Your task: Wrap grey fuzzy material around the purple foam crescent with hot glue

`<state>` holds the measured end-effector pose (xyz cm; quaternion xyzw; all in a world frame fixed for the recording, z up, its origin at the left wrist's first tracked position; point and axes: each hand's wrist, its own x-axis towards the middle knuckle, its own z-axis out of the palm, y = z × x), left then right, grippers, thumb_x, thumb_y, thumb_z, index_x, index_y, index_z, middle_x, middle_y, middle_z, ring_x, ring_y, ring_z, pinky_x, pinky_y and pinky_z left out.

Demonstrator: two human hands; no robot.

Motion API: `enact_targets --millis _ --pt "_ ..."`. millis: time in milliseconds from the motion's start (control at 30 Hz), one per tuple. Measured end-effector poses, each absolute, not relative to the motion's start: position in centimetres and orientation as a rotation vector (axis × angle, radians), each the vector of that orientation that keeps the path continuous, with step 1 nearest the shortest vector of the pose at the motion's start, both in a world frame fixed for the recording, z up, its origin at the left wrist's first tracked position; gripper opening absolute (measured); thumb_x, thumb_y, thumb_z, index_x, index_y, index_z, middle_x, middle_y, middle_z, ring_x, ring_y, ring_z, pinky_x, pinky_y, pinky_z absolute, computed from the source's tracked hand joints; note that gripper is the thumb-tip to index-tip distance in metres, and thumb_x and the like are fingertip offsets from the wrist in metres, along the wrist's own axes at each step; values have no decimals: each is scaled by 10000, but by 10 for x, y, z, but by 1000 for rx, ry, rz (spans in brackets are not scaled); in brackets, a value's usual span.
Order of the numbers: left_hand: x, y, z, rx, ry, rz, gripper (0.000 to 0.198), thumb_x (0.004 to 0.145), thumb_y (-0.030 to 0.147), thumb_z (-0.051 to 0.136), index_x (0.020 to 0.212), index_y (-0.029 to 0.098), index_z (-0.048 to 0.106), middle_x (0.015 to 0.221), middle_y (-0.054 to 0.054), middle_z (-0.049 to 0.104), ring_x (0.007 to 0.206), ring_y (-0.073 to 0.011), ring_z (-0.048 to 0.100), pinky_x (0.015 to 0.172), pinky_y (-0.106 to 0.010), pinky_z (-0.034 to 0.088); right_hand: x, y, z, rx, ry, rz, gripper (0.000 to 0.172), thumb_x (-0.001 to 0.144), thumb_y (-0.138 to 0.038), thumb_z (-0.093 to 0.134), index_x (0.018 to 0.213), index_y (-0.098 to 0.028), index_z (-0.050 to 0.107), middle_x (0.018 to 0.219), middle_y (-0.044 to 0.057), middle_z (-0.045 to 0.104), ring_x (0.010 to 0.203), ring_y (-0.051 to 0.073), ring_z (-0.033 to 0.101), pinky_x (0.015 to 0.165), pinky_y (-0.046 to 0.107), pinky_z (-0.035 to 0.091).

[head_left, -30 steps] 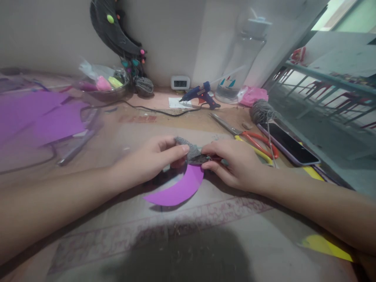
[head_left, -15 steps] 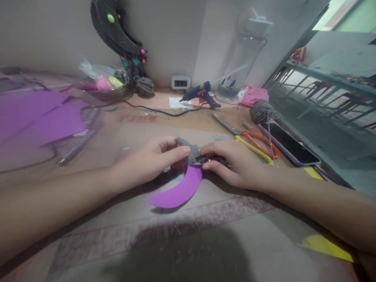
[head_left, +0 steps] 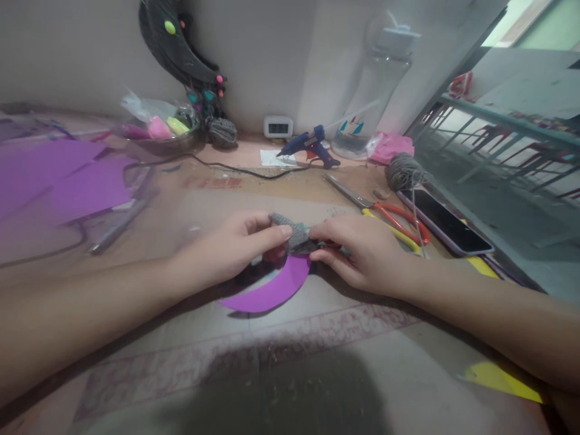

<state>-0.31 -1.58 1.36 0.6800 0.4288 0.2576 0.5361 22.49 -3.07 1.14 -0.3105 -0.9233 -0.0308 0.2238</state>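
Note:
A purple crescent cutout (head_left: 276, 291) curves out below my fingers, its pointed tip toward the lower left. Grey yarn (head_left: 293, 232) is wound closely around its upper part. My left hand (head_left: 258, 238) is closed, pinching the wrapped section between thumb and fingers. Just to the right, my right hand (head_left: 353, 251) is closed on the yarn at the edge of the winding; a dark bit shows between its fingertips. The yarn ball (head_left: 405, 172) lies at the right, and a strand runs down from it to behind my right hand.
Scissors (head_left: 389, 214) and a phone (head_left: 446, 222) lie to the right. Behind are a glue gun (head_left: 310, 145), clock (head_left: 278, 127), bottle (head_left: 376, 90) and bowl (head_left: 167, 142). Purple sheets (head_left: 58, 175) and a grey pen-like stick (head_left: 120, 220) lie left; a yellow piece (head_left: 502, 380) lies front right.
The purple crescent's lower tip has swung slightly up and to the left. Both hands keep nearly the same place and grip.

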Motion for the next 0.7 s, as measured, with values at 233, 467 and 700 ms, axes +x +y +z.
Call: enact_targets --millis 233,467,700 --pt "-3 -15 13 1623 1024 603 317 869 397 556 644 178 601 616 19 580 551 -107 499 519 -231 363 225 -31 11 -842 -2557 -107 234 967 -348 490 991 -151 614 736 32 630 648 154 531 605 266 327" --pt "-3 -17 15 1586 1051 563 324 867 420 549 657 178 594 619 15 575 506 -102 469 462 -227 326 226 -29 10 -809 -2552 -133 246 968 -363 481 987 -157 614 744 33 632 653 157 534 602 273 325" --pt "-3 -16 14 1573 1016 582 315 873 398 550 656 173 593 623 24 569 549 -98 486 520 -225 358 225 -29 11 -786 -2544 -159 235 964 -339 497 981 -140 621 750 39 638 656 157 538 603 269 332"
